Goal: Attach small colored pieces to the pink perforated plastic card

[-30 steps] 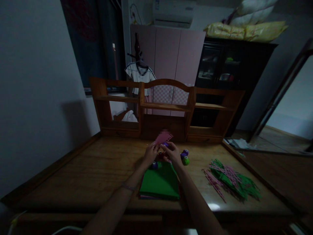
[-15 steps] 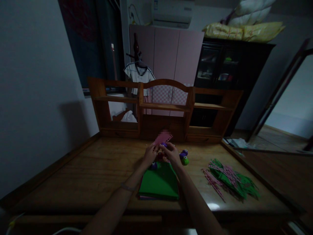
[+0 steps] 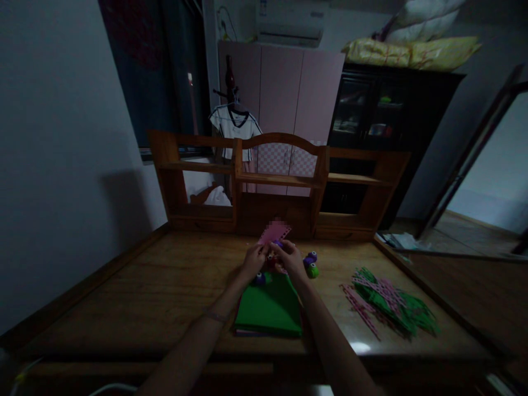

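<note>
Pink sheet (image 3: 273, 233), a row of holes along its right edge, is held at twelve o'clock from the green stack (image 3: 269, 305), barely shifted over the last second. The left hand (image 3: 253, 260) pinches its near end; the right hand (image 3: 292, 257) seems to grasp a small purple gadget (image 3: 278, 243) there, finger detail too dark to tell. So little change suggests fine work at one spot. Cut strips (image 3: 388, 302) lie at three o'clock from the stack.

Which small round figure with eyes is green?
The green figure right of the right hand, on the near side of a purple figure; others in view look purple or red.
</note>
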{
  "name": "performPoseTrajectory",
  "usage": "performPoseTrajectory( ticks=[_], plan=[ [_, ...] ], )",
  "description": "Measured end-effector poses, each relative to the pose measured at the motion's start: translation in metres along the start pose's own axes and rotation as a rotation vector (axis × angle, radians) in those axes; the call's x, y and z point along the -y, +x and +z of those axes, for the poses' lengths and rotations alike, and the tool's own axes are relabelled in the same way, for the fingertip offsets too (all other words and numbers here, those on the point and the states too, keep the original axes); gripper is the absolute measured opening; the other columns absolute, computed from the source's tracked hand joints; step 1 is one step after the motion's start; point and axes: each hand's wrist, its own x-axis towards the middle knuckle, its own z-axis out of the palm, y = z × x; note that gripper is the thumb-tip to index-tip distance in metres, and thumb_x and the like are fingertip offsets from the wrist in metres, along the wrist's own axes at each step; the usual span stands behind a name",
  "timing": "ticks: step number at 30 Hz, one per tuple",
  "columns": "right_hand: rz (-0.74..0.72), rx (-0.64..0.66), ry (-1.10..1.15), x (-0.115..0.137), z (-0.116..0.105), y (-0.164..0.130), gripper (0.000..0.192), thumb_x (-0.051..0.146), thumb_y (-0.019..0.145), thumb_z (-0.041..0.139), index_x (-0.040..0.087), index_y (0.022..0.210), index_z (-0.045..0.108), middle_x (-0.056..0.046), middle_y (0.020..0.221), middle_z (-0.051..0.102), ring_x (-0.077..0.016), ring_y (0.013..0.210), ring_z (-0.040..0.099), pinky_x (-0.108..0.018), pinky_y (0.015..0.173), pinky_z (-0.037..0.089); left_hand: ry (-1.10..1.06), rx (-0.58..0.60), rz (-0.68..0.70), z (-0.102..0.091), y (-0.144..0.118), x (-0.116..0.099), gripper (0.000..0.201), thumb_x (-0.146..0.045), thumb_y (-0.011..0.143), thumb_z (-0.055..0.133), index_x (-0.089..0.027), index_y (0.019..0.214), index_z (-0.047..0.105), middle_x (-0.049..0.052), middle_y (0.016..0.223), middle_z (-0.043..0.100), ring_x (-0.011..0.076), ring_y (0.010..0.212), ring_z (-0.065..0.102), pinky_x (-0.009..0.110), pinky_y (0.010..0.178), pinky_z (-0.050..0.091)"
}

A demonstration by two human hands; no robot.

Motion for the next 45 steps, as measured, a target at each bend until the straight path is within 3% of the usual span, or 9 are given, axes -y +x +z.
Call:
performPoseTrajectory(
  ticks=[13,21,25,30,38,45],
  plan=[
    [0.062,-0.049,0.007,0.008,0.001,-0.003,0.047,0.056,0.057,0.072,0.016,0.081,0.064,-0.001,0.06,0.058,-0.0128,0.05,0.051,-0.021,0.042,0.036,-0.004,0.029,-0.013,-0.001,0.0,-0.002,0.042,-0.043,0.087,0.042,-0.013,0.065,0.062,0.004,0.061,0.06,0.0139,0.062,0.054,0.024,0.061,0.04],
    [0.12,-0.017,0.045,0.0,-0.002,-0.001,0.051,0.061,0.059,0.069,0.016,0.081,0.061,0.002,0.052,0.052,-0.0093,0.037,0.044,-0.02,0.032,0.03,-0.089,0.082,0.057,0.003,-0.002,0.001,0.038,-0.04,0.087,0.04,-0.012,0.079,0.065,0.005,0.073,0.064,0.0141,0.069,0.057,0.023,0.063,0.041],
    [0.133,-0.022,0.055,-0.003,-0.004,-0.001,0.048,0.058,0.061,0.07,0.015,0.079,0.06,0.003,0.052,0.052,-0.0083,0.037,0.043,-0.018,0.032,0.03,-0.043,0.098,0.005,0.004,-0.002,0.002,0.039,-0.04,0.085,0.043,-0.012,0.066,0.063,0.006,0.067,0.063,0.0144,0.064,0.055,0.024,0.061,0.04],
    [0.133,-0.02,0.043,-0.01,-0.005,0.002,0.05,0.059,0.059,0.071,0.015,0.081,0.062,0.002,0.053,0.053,-0.0084,0.038,0.044,-0.019,0.034,0.033,-0.154,0.12,-0.032,0.004,-0.003,0.001,0.039,-0.04,0.085,0.042,-0.01,0.073,0.064,0.007,0.072,0.065,0.015,0.065,0.056,0.024,0.06,0.041],
    [0.158,0.016,0.071,-0.008,-0.004,0.0,0.052,0.058,0.055,0.073,0.016,0.084,0.064,0.002,0.051,0.053,-0.0092,0.037,0.044,-0.018,0.032,0.029,-0.07,0.109,-0.016,-0.001,-0.002,-0.003,0.042,-0.042,0.087,0.038,-0.013,0.076,0.067,0.006,0.068,0.064,0.0159,0.065,0.057,0.024,0.062,0.041],
    [0.127,0.029,0.038,-0.011,-0.002,0.001,0.053,0.057,0.059,0.072,0.016,0.093,0.066,0.0,0.059,0.058,-0.0105,0.042,0.047,-0.02,0.035,0.031,-0.075,0.009,0.01,-0.005,-0.003,-0.009,0.043,-0.044,0.088,0.037,-0.014,0.082,0.067,0.006,0.072,0.065,0.0154,0.068,0.058,0.024,0.064,0.041]
  ],
)
